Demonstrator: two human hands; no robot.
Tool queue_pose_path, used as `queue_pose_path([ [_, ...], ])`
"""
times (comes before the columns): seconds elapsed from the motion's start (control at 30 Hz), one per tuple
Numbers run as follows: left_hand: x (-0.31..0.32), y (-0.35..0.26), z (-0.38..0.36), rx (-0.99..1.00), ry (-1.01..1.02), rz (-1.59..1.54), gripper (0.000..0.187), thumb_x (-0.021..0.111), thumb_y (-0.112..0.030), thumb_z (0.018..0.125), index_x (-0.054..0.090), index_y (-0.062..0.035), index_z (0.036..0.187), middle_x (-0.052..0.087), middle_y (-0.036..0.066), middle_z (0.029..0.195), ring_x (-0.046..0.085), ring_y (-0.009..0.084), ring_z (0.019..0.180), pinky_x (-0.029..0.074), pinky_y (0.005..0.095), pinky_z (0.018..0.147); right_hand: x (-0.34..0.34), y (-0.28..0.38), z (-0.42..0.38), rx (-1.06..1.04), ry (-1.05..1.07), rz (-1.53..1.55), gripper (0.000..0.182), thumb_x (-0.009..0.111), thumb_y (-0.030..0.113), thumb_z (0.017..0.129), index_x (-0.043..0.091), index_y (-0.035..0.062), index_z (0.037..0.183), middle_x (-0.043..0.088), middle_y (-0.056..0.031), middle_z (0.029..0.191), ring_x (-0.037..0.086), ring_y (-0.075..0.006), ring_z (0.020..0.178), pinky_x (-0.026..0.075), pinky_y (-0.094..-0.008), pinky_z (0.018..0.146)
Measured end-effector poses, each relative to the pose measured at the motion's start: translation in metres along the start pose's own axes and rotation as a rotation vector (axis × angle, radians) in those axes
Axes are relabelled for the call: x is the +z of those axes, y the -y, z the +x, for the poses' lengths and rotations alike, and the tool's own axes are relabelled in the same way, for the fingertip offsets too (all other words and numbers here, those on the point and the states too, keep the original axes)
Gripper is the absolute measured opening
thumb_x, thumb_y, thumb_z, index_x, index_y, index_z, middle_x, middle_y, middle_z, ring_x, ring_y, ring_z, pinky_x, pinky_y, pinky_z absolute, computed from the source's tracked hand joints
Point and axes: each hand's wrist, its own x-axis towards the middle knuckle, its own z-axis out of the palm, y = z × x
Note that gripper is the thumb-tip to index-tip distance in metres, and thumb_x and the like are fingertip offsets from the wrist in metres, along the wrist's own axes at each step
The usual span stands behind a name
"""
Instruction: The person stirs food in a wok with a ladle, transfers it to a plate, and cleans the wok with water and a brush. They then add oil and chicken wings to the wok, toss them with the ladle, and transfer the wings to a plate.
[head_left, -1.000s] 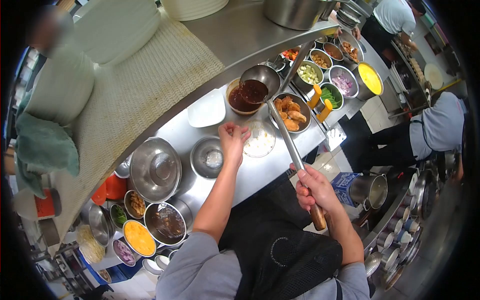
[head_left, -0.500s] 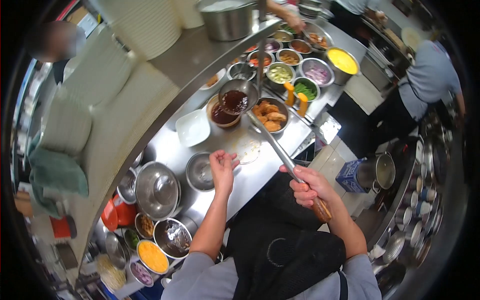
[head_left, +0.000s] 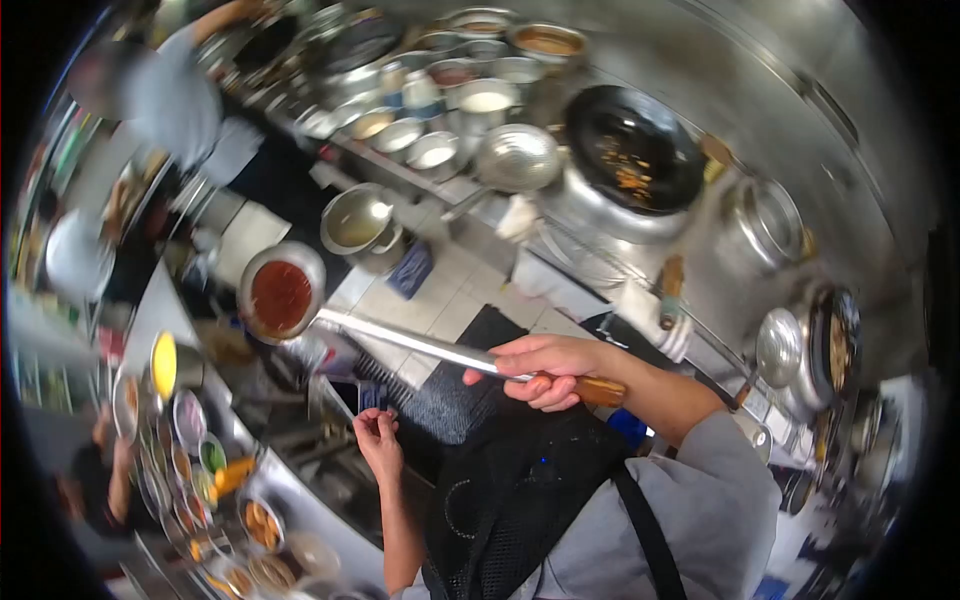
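Observation:
A long-handled ladle [head_left: 425, 345] is gripped at its wooden handle by my right hand [head_left: 548, 372], with the fingers wrapped round it. Dark red sauce [head_left: 281, 294] fills much of the ladle's bowl, which hangs over the floor side to the left. My left hand [head_left: 378, 432] is raised below the ladle's shaft, touching nothing that I can see; its fingers are bent and apart. The bowl of fried pieces [head_left: 262, 524] stands on the steel counter at the lower left, near two yellow handles [head_left: 232, 477].
A black wok [head_left: 635, 150] with browned bits sits on the range, beside a perforated strainer [head_left: 517, 157]. A metal pot [head_left: 358, 225] stands on a blue box [head_left: 410, 270]. Co-workers [head_left: 170, 100] are at the left. A yellow-filled container [head_left: 164, 364] stands on the counter.
The view has swung right from the counter to the range. The ladle of sauce has left its place above the sauce bowl, still in my right hand. My left hand is now away from the counter bowls.

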Motion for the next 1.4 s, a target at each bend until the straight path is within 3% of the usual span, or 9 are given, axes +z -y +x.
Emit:
queue_pose_path([
  [0.3,0.344,-0.057,0.053,0.328,0.523,0.152,0.012,0.059,-0.004,0.093,0.057,0.0004,0.104,0.061,0.012,0.099,0.062,0.021,0.093,0.051,0.0322,0.082,-0.136,0.035,-0.215,-0.419,-0.964,-0.258,0.04,0.047,0.028,0.104,0.044,0.0024,0.135,0.043,0.002,0.063,0.042,-0.0042,0.041,0.037,-0.0223,0.036],
  [0.57,0.547,-0.102,0.066,1.11,0.71,0.494,0.028,0.066,-0.006,0.084,0.062,-0.0037,0.112,0.06,0.018,0.117,0.052,0.037,0.122,0.04,0.0476,0.106,-0.266,0.045,-0.279,-0.038,-1.854,-1.168,0.05,0.051,0.024,0.097,0.041,0.0004,0.14,0.064,-0.0347,0.088,0.062,-0.0537,0.081,0.048,-0.0587,0.075],
  [0.73,0.575,-0.059,0.091,1.049,0.791,0.561,0.02,0.064,-0.012,0.087,0.067,-0.0059,0.106,0.062,0.013,0.108,0.055,0.0319,0.12,0.04,0.0476,0.108,-0.208,0.038,-0.279,0.183,-1.891,-1.325,0.052,0.054,0.025,0.097,0.041,0.0025,0.142,0.065,-0.0269,0.075,0.066,-0.0421,0.066,0.052,-0.0512,0.061],
  [0.9,0.57,-0.059,0.098,1.061,0.806,0.45,0.019,0.06,-0.008,0.087,0.067,-0.0046,0.103,0.062,0.013,0.105,0.058,0.0318,0.115,0.041,0.0485,0.107,-0.211,0.089,-0.267,-0.397,-1.252,0.158,0.048,0.057,0.024,0.099,0.044,0.006,0.142,0.05,-0.0008,0.064,0.046,-0.0081,0.044,0.038,-0.024,0.039],
  [1.03,0.561,-0.073,0.108,1.023,0.875,0.362,0.024,0.058,-0.004,0.082,0.067,-0.0037,0.104,0.063,0.014,0.106,0.058,0.0326,0.115,0.042,0.0488,0.106,-0.292,0.082,-0.231,-0.407,-1.556,-0.264,0.05,0.055,0.019,0.098,0.041,0.0061,0.145,0.058,-0.0071,0.067,0.054,-0.0154,0.047,0.045,-0.0295,0.044],
  [1.07,0.562,-0.07,0.108,1.024,0.867,0.363,0.026,0.058,-0.003,0.08,0.068,-0.0037,0.104,0.063,0.013,0.105,0.058,0.0323,0.116,0.042,0.0487,0.107,-0.325,0.053,-0.232,-0.297,-1.801,-1.046,0.053,0.056,0.018,0.097,0.039,0.0038,0.145,0.065,-0.0195,0.076,0.065,-0.0269,0.056,0.052,-0.039,0.056],
  [1.2,0.563,-0.066,0.106,0.981,0.862,0.327,0.028,0.058,-0.001,0.078,0.068,-0.0037,0.104,0.063,0.013,0.104,0.057,0.0325,0.118,0.041,0.0486,0.107,-0.226,0.068,-0.217,0.223,-1.947,-1.052,0.056,0.056,0.017,0.096,0.037,0.0021,0.146,0.065,-0.0311,0.089,0.069,-0.0367,0.067,0.053,-0.0464,0.069],
  [1.27,0.563,-0.065,0.102,0.985,0.846,0.335,0.029,0.059,-0.001,0.078,0.067,-0.0035,0.105,0.062,0.013,0.106,0.057,0.0331,0.119,0.041,0.049,0.108,-0.202,0.064,-0.216,-0.143,-1.746,-0.747,0.047,0.056,0.019,0.098,0.044,0.0046,0.141,0.055,-0.005,0.064,0.05,-0.013,0.042,0.041,-0.0292,0.039],
  [1.4,0.55,-0.05,0.09,0.95,0.784,0.351,0.032,0.065,-0.004,0.075,0.067,-0.0052,0.107,0.062,0.012,0.117,0.05,0.0345,0.129,0.041,0.0506,0.109,-0.253,0.083,-0.248,-0.632,-1.267,0.283,0.028,0.061,0.022,0.097,0.055,0.0084,0.12,0.051,0.0012,0.07,0.039,-0.0026,0.045,0.032,-0.0177,0.039],
])
